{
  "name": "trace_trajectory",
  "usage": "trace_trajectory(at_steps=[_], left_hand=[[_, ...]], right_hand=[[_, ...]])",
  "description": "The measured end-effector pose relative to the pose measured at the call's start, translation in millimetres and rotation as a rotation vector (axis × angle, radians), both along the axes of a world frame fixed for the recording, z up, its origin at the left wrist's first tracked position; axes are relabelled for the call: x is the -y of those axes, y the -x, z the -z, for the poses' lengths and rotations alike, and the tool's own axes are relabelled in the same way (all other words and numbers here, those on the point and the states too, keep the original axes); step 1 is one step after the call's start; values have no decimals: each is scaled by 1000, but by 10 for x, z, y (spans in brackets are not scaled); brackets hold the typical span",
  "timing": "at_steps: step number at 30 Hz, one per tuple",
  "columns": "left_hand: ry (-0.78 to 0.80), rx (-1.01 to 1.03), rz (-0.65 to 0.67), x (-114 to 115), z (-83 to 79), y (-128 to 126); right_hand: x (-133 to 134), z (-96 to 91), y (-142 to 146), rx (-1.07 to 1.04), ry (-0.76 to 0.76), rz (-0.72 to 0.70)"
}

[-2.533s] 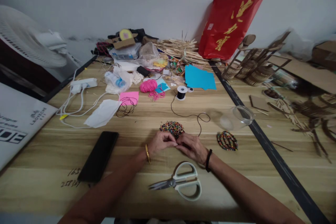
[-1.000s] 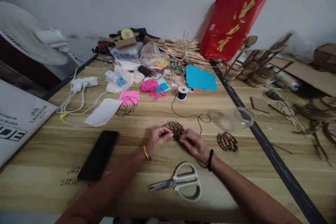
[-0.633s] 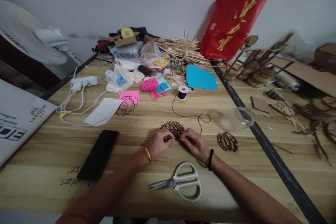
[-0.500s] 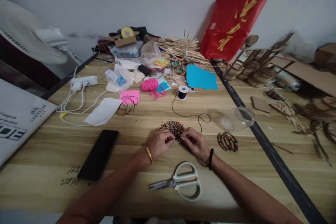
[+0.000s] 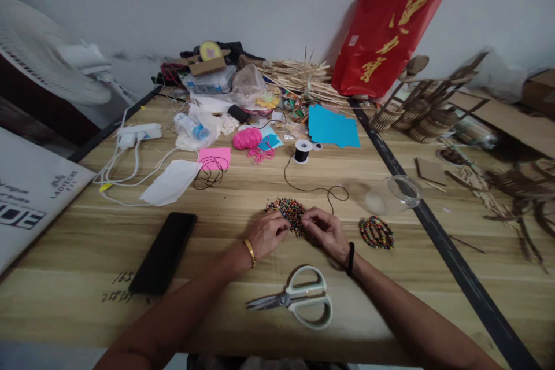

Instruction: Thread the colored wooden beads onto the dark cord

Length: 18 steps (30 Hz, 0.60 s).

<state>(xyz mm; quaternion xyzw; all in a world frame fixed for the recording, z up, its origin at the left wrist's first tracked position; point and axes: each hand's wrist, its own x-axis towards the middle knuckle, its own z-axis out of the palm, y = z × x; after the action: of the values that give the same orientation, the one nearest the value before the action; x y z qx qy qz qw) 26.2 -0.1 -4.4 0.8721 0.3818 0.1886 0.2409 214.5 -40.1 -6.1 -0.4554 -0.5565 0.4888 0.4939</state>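
A pile of small multicoloured beads (image 5: 286, 208) lies on the table between my hands. My left hand (image 5: 267, 233) rests at its near left edge, thumb and fingers pinched together close to the beads. On the right side of the pile, my right hand (image 5: 326, 232) has its thumb and forefinger brought together at the beads. Whatever is between the fingertips of either hand is too small to make out. Black cord (image 5: 312, 189) runs from a white spool (image 5: 302, 151) towards my right hand. Scissors (image 5: 299, 299) with pale handles lie nearer to me, blades pointing left.
Coiled bead strands (image 5: 376, 233) lie right of my right hand, below a clear round container (image 5: 401, 192). A black phone (image 5: 163, 254) lies at left. Pink yarn (image 5: 247, 139), blue paper (image 5: 333, 126) and a power strip (image 5: 139, 134) are farther back.
My right hand has shifted slightly right, away from my left hand, widening the gap between their fingertips. My left fingers have turned downward a little at the beads.
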Motion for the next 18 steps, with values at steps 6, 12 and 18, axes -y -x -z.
trace_trajectory(at_steps=[6, 12, 18], left_hand=[[0, -1, 18, -6, -2, -1], [-6, -15, 24, 2, -50, -2], [37, 14, 6, -1, -34, 0]], right_hand=[[1, -9, -5, -89, 63, -29], [-55, -57, -108, -177, 151, -72], [-114, -123, -258, -397, 242, -245]])
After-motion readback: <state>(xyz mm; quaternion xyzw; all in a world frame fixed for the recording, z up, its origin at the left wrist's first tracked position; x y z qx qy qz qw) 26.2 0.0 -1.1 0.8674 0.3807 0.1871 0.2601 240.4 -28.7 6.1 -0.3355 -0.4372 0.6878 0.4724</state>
